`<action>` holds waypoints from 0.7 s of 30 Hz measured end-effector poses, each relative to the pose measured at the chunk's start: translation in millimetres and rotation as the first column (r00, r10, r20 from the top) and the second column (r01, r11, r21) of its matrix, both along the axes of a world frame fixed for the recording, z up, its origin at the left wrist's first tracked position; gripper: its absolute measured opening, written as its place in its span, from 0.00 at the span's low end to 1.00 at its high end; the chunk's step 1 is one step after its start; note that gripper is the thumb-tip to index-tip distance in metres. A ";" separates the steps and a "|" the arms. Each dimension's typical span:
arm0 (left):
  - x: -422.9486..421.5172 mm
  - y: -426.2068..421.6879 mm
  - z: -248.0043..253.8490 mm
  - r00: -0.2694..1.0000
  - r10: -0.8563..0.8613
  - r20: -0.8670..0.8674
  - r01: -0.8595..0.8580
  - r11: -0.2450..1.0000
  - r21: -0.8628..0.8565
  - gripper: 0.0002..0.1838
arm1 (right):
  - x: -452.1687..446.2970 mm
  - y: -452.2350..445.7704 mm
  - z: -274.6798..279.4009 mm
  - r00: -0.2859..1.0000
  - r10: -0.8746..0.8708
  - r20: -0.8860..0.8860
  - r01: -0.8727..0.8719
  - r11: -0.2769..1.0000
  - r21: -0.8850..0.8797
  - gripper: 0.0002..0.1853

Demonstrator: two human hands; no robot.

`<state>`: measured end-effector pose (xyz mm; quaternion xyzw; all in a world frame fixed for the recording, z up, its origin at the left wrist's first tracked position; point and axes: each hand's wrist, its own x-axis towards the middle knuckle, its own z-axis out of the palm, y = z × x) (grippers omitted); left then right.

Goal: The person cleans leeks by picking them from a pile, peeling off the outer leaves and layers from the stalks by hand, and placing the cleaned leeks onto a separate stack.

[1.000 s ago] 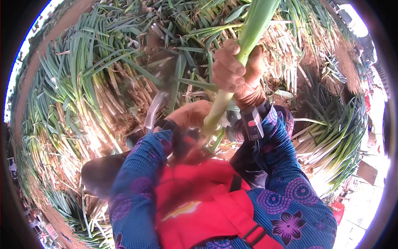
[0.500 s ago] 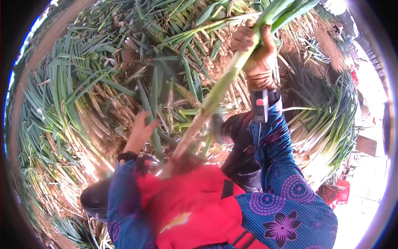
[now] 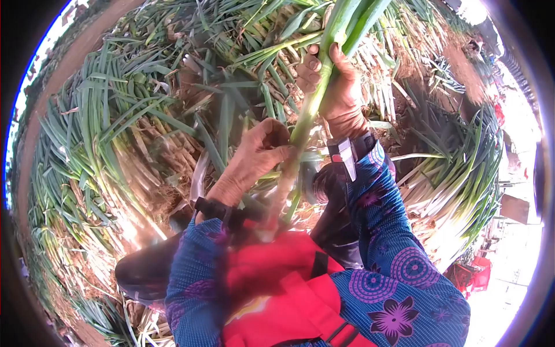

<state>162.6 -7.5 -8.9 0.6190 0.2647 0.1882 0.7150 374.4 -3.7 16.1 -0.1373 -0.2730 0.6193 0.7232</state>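
A long, thick green onion (image 3: 309, 110) slants across the middle, its green leaves up at the top and its pale, blurred root end down near the red apron. My right hand (image 3: 332, 87) is wrapped round the upper stalk, just below where the leaves part. Lower down, my left hand (image 3: 257, 150) comes in from the left with thumb and fingers bent in a pinch against the stalk's side. Whether those fingertips grip the stalk itself or an outer layer is hard to make out.
Heaped green onions (image 3: 115, 139) lie to the left, with more piles across the back. Another bundle (image 3: 457, 179) spreads on the right. My bent leg in a dark boot (image 3: 147, 269) is at lower left. A red crate (image 3: 477, 274) stands far right.
My left hand has moved up and right from beside the leaves to the stalk, its fingers now bent in. My right hand has shifted left and slightly down with the green onion, which stands more upright.
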 end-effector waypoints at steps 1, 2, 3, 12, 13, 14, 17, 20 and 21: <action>0.1 -0.9 -5.3 1.000 -0.008 0.009 0.008 1.000 -0.007 0.12 | -1.2 -0.3 -0.4 1.000 0.003 0.006 -0.003 1.000 -0.005 0.21; 0.4 -2.3 -9.4 1.000 0.000 0.019 0.000 1.000 -0.022 0.12 | -2.0 -1.2 -0.3 1.000 -0.004 0.019 0.005 0.999 -0.032 0.20; 0.8 -4.5 -12.7 1.000 0.008 0.028 -0.007 0.999 -0.036 0.12 | -3.1 -2.3 -0.3 0.999 -0.011 0.032 0.013 0.998 -0.059 0.20; -19.9 -26.6 -8.9 0.952 0.298 0.066 -0.305 0.925 0.226 0.12 | 1.1 -2.3 -1.9 0.930 -0.334 0.149 0.364 0.891 -0.273 0.17; -27.8 -28.3 -3.7 0.940 0.336 0.059 -0.342 0.926 0.159 0.12 | 6.6 -1.4 -4.4 0.915 -0.368 0.163 0.401 0.873 -0.278 0.16; -39.9 -25.1 -13.2 0.929 0.362 0.072 -0.370 0.912 0.177 0.11 | 12.4 -1.0 -7.8 0.899 -0.402 0.177 0.437 0.854 -0.282 0.16; -79.7 -19.2 -27.2 0.846 0.491 0.208 -0.495 0.868 -0.035 0.10 | 27.7 -2.0 -10.9 0.884 -0.456 0.103 0.466 0.842 -0.271 0.16; -124.9 -10.5 -33.7 0.682 0.722 0.121 -0.703 0.692 -0.167 0.08 | 50.4 -5.1 -17.7 0.866 -0.494 0.073 0.495 0.827 -0.267 0.16; -146.6 -3.3 -48.3 0.634 0.756 0.165 -0.737 0.655 -0.167 0.09 | 58.2 -7.3 -19.3 0.860 -0.506 0.074 0.507 0.827 -0.244 0.17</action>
